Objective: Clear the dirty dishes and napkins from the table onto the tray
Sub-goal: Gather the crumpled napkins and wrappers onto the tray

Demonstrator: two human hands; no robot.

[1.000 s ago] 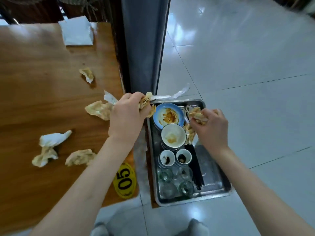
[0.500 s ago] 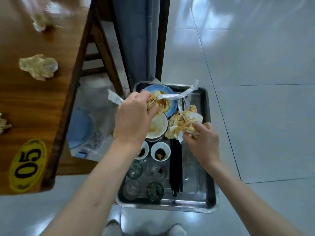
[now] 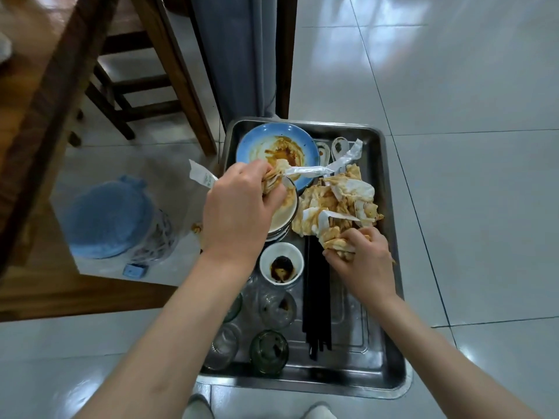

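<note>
A steel tray (image 3: 390, 352) holds a sauce-smeared blue plate (image 3: 257, 143), stacked white bowls (image 3: 286, 213), a small sauce cup (image 3: 281, 263), black chopsticks (image 3: 317, 297), several glasses (image 3: 267, 350) and a heap of stained napkins (image 3: 338, 204). My left hand (image 3: 239, 210) grips a wad of stained napkins and a white wrapper strip (image 3: 314, 169) above the bowls. My right hand (image 3: 363, 258) grips the near edge of the napkin heap on the tray's right side.
The wooden table edge (image 3: 45, 95) runs along the left, with a wooden stool (image 3: 142, 86) beyond it. A blue-lidded bin (image 3: 112, 216) with a clear liner stands on the tiled floor left of the tray. A grey post (image 3: 242, 55) rises behind the tray.
Both hands carried their napkins from the table edge over the tray. The view swung down and right, so the tabletop napkins and the number tag left the frame. The right-hand pile now rests on the tray.
</note>
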